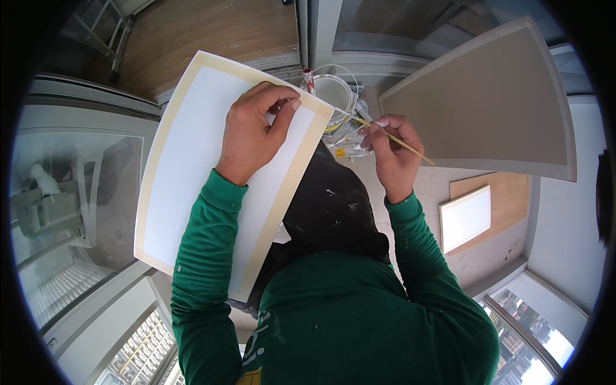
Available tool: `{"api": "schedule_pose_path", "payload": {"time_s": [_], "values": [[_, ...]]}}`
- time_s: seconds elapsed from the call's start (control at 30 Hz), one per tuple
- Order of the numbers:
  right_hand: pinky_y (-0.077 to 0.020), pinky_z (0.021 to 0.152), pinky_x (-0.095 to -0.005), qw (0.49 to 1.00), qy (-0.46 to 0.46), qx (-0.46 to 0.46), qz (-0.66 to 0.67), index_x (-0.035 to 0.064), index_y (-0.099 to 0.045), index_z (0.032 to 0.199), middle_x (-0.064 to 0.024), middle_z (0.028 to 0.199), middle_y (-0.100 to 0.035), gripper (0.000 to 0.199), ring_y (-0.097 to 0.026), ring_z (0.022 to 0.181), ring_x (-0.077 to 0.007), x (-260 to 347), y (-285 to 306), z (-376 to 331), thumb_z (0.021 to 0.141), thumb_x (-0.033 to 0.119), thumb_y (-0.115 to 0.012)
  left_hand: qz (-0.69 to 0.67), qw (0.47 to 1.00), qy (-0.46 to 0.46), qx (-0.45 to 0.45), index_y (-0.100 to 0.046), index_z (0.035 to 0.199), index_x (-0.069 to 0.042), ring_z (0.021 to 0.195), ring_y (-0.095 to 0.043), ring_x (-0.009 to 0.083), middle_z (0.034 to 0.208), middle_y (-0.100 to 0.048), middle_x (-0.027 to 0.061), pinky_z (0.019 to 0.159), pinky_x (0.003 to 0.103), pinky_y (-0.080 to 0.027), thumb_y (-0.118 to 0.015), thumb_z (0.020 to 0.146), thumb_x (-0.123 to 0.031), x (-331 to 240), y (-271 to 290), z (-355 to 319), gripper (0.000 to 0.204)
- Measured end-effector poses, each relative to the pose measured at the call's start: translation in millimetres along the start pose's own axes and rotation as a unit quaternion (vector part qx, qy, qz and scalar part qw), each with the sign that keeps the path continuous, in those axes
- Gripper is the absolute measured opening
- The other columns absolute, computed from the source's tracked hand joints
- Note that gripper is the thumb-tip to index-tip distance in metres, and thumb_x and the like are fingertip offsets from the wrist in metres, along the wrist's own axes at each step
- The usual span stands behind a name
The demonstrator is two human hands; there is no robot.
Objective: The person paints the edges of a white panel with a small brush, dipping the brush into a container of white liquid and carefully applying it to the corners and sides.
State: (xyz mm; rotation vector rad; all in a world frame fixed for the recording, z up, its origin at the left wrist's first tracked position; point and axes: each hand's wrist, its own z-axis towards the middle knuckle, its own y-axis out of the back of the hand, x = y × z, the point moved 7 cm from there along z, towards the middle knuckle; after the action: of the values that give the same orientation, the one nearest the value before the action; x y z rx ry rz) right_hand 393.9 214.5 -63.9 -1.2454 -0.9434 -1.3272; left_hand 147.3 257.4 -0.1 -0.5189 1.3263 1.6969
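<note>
Right grip (394,151) pinching stick (418,154), left grip (253,131) curled over panel (189,167)

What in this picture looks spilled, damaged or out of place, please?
White marks, possibly paint, spot the dark trousers, and whitish patches show on fingertips of the right hand; they look odd against cloth and skin.

Head view from left one of two fisheye cameras worn side by side on person's head. Faces steeply down over green shirt (366,321), picture upright, unmirrored. Close range: left hand (253,131) and right hand (394,154) near mid-frame, forearms (206,250) rising from lower edge. Coverage very wide (long edge of white board (186,154) bows; picture corners drop to black), taking in wooden floor (199,38) at top, windows (532,327) in both lower corners, grey-brown panel (487,102) at upper right.
</note>
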Motion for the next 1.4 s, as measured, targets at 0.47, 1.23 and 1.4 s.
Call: {"api": "schedule_pose_path", "payload": {"time_s": [0.47,1.23,1.4], "values": [[-0.0617,0.073,-0.0301,1.0,0.001,0.017,-0.016,-0.0047,-0.063,0.108,-0.0128,0.093,-0.074,0.013,-0.074,0.085,-0.0169,1.5,-3.6,-1.5,0.095,-0.008,-0.064,-0.01,1.0,-0.005,-0.004,-0.074,0.102,0.001,0.081,-0.073,0.024,0.094,-0.072,0.0121,0.072,0.034,-0.058,-0.073,0.096,-0.004,0.0,0.1,0.8,0.008],[-0.0603,0.071,-0.0301,0.999,0.005,0.031,-0.023,-0.0046,-0.063,0.106,-0.0113,0.094,-0.073,0.014,-0.074,0.082,-0.0171,3.2,-6.3,-7.4,0.093,-0.008,-0.065,-0.003,1.0,-0.001,-0.005,-0.074,0.102,0.0,0.081,-0.073,0.0244,0.093,-0.073,0.0117,0.071,0.034,-0.058,-0.074,0.096,-0.005,1.3,-0.4,0.9,0.008],[-0.0587,0.07,-0.0288,1.0,0.006,0.025,-0.013,-0.0037,-0.064,0.106,-0.0117,0.09,-0.075,0.014,-0.073,0.079,-0.0158,5.6,-5.6,-10.7,0.093,-0.007,-0.066,-0.002,1.0,-0.006,-0.006,-0.074,0.103,0.0,0.081,-0.073,0.0245,0.093,-0.072,0.0119,0.072,0.034,-0.058,-0.074,0.095,-0.004,0.8,-0.2,1.2,0.008]]}}
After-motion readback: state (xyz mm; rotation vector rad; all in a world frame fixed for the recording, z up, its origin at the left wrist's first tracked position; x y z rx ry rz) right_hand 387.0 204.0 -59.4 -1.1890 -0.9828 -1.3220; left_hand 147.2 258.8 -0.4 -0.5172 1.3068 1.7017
